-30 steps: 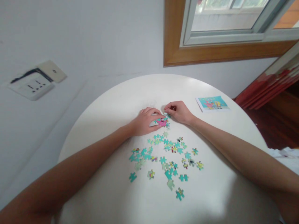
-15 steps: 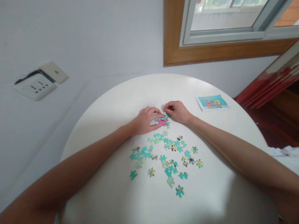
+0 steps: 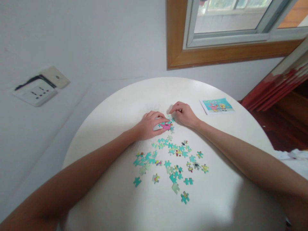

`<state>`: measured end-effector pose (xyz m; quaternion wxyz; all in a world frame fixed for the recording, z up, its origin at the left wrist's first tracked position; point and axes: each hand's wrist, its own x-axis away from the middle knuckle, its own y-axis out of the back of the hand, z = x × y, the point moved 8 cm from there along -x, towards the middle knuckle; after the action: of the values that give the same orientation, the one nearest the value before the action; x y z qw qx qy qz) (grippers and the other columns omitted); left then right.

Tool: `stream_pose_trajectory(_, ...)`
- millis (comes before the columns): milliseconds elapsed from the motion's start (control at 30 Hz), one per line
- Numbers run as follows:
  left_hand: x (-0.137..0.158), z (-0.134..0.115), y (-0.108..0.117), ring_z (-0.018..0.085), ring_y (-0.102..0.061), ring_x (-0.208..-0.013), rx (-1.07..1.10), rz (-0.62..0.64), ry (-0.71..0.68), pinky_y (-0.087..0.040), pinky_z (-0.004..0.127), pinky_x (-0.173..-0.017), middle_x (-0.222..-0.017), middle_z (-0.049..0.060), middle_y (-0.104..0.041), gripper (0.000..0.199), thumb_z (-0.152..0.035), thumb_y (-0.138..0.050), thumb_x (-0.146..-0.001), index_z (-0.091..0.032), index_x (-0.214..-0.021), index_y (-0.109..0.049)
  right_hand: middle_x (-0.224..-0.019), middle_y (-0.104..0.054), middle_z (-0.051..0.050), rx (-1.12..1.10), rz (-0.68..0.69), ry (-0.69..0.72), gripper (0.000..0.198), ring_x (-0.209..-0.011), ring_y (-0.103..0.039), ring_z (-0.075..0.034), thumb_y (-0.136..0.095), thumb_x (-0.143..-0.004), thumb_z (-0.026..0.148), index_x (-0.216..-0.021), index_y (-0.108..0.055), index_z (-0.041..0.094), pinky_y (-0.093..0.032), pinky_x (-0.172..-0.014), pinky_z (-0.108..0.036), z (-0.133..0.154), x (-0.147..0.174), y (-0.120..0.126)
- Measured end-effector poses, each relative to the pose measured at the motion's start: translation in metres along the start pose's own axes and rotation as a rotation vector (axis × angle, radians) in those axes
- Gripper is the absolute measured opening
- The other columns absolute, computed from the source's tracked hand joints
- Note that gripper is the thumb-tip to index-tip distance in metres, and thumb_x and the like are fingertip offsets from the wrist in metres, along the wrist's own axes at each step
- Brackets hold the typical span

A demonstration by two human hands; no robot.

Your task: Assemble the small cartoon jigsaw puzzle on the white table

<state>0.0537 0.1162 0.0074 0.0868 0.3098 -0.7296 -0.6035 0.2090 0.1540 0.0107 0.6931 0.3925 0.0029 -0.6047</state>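
Note:
My left hand [image 3: 151, 125] lies on the table with thumb and fingers around a partly joined jigsaw puzzle [image 3: 166, 125], holding it at its left side. A pink cartoon figure shows on the joined part, and my fingers hide some of it. At the puzzle's upper edge, my right hand [image 3: 183, 114] is bent, its index fingertip at a pale puzzle piece [image 3: 168, 116]. The thumb and the other fingers are curled in, and the grip is only partly visible. Several loose puzzle pieces [image 3: 173, 178], mostly turquoise with some yellow and pale ones, are scattered nearer to me.
A picture card [image 3: 218, 106] showing pink and yellow cartoon figures lies on the round white table [image 3: 106, 199], right of my right hand. Behind the table are a wall with a socket [image 3: 38, 93], a wood-framed window [image 3: 176, 38] and a red curtain [image 3: 269, 86].
My right hand's index finger has straightened from a pinch and reaches toward the puzzle's upper edge. My left hand stays around the joined part. The view has shifted slightly.

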Motion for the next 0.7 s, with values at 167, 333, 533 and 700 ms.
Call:
stream_pose_trajectory(167, 0.0004, -0.0011, 0.0015, 0.026, -0.049, -0.119, 0.001, -0.001, 0.007, -0.036, 0.045, -0.105, -0.128, 0.007, -0.058, 0.041, -0.049, -0.057, -0.093, -0.030, -0.130, -0.062, -0.091, -0.065, -0.005, 0.031, 0.056, 0.014, 0.038, -0.080, -0.060, -0.016, -0.044, -0.073, -0.001, -0.077, -0.077, 0.019, -0.045, -0.076, -0.030, 0.0040, 0.0015, -0.0051)
stream_pose_trajectory(333, 0.0004, -0.0006, 0.0012, 0.027, -0.049, -0.118, 0.005, 0.000, 0.007, -0.036, 0.046, -0.105, -0.128, 0.007, -0.058, 0.041, -0.049, -0.058, -0.093, -0.032, -0.130, -0.062, -0.093, -0.065, -0.005, 0.020, 0.061, 0.010, 0.039, -0.082, -0.060, -0.016, -0.044, -0.074, -0.001, -0.077, -0.077, 0.019, -0.045, -0.078, -0.030, 0.0052, 0.0020, -0.0036)
stream_pose_trajectory(533, 0.0001, 0.0004, 0.0003, 0.027, -0.049, -0.119, -0.003, 0.002, 0.003, -0.036, 0.046, -0.105, -0.128, 0.007, -0.058, 0.041, -0.048, -0.058, -0.093, -0.031, -0.130, -0.062, -0.095, -0.066, -0.005, 0.059, 0.089, 0.024, 0.039, -0.085, -0.061, -0.017, -0.045, -0.075, -0.001, -0.081, -0.078, 0.020, -0.046, -0.080, -0.030, 0.0060, 0.0034, -0.0076)
stream_pose_trajectory(700, 0.0000, 0.0009, -0.0002, 0.027, -0.049, -0.119, 0.002, 0.001, 0.002, -0.036, 0.046, -0.105, -0.127, 0.007, -0.058, 0.041, -0.048, -0.058, -0.093, -0.031, -0.129, -0.062, -0.098, -0.066, -0.005, 0.112, 0.128, 0.023, 0.038, -0.087, -0.061, -0.017, -0.046, -0.079, 0.002, -0.085, -0.079, 0.022, -0.045, -0.082, -0.031, 0.0046, 0.0032, -0.0114)
